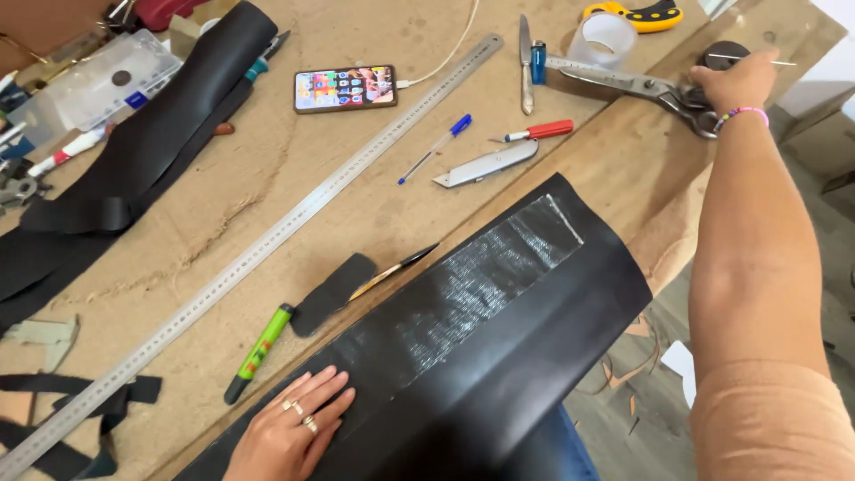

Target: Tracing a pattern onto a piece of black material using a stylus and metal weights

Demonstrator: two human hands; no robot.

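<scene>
Head view: steel ruler (267, 240), utility knife (485, 165), pens beside black leather sheet (499, 330).

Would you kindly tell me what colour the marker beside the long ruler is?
Bright green marker with a black tip, clearest in the head view.

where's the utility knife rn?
Head view, upper middle of the workbench: the grey utility knife lies just below the red-capped marker, right of the long steel ruler.

Two pens (435, 149) (539, 131), one ruler (267, 240), one phone (346, 88) — one utility knife (485, 165).
</scene>
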